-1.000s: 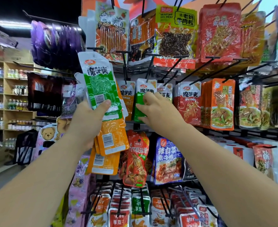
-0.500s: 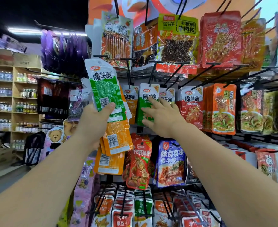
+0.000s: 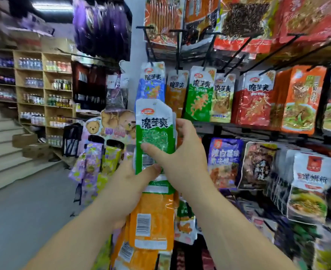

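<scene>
A green and white snack packet stands upright in front of the hanging rack, its back with a barcode toward me. My left hand holds a fanned bunch of packets from below, thumb pressed on the green one's lower edge. Orange packets of the same bunch hang down beneath that hand. My right hand grips the green packet from the right, thumb across its front and fingers behind its edge. On a hook just above hangs a blue packet.
Black hooks jut out toward me with green, red and orange packets on them. Lower rows of snack packets fill the right side. Wooden shelves of bottles, steps and grey floor lie left.
My right hand left the hanging green packet on the rack and came over to grip the green packet in my left hand. The bunch dropped lower and the view swung left.
</scene>
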{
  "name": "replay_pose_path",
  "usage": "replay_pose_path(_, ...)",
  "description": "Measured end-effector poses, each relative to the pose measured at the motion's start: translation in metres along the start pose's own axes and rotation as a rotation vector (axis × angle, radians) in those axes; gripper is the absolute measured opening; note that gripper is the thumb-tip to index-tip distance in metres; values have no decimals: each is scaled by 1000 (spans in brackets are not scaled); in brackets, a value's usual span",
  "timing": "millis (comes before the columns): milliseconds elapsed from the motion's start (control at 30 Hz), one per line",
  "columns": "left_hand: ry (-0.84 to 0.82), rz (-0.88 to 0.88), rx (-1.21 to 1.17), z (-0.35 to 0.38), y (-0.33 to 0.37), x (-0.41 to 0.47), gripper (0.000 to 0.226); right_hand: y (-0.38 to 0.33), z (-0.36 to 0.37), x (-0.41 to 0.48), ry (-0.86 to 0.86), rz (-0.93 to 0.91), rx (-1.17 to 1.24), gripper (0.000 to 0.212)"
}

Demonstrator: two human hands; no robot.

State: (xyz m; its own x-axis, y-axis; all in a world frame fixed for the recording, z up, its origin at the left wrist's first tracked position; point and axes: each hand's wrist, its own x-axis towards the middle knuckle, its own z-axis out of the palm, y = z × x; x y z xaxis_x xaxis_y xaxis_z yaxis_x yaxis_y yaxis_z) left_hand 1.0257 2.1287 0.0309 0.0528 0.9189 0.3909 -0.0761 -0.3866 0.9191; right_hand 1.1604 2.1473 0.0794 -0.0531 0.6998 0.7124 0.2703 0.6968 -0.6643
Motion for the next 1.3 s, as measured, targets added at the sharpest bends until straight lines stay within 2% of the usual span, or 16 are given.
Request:
replay_pose_path(67, 19, -74, -6, -9, -24, -20, 56, 18, 10, -24, -22, 40, 16, 56)
replay_pose_path(100, 39, -122, -24, -11, -36, -30, 65, 27, 14, -36, -48, 80, 34, 58)
replay_pose_path(167, 76, -201, -61, -14, -60, -53, 55, 45, 25, -60, -110, 149, 60, 60)
replay_pose_path(267, 133, -319, -130, -17, -95, -80, 23, 73, 42, -94, -165, 230, 83, 55)
replay_pose_path(333, 177, -414, -180, -19, -116, -96, 26, 93, 54, -117, -204, 309, 91, 49)
replay_pose_path(433, 238, -531, -232, -21, -144, -119, 28, 125, 69, -152, -248, 461, 148, 56)
replay_pose_path(667, 339, -765, -272, -29, -185, -164, 32, 155, 66, -214, -425, 661, 225, 56)
replay_pose_path(800, 371, -776, -198, -32, -199, -171, 24, 167, 64, -227, -454, 738, 239, 65)
replay_pose_path(900, 378, -742, -128, -34, -205, -170, 21, 169, 65, -232, -430, 770, 247, 80)
replay_pose_path(1067, 519, -676, -121, -30, -207, -165, 16, 164, 58, -231, -475, 729, 173, 83)
replay_pose_path(1200, 644, -591, 45, -41, -216, -160, 15, 162, 58, -233, -532, 652, -10, 89)
replay_pose_path(1300, 632, -531, 83, -39, -215, -155, 17, 161, 67, -240, -629, 560, -7, 83)
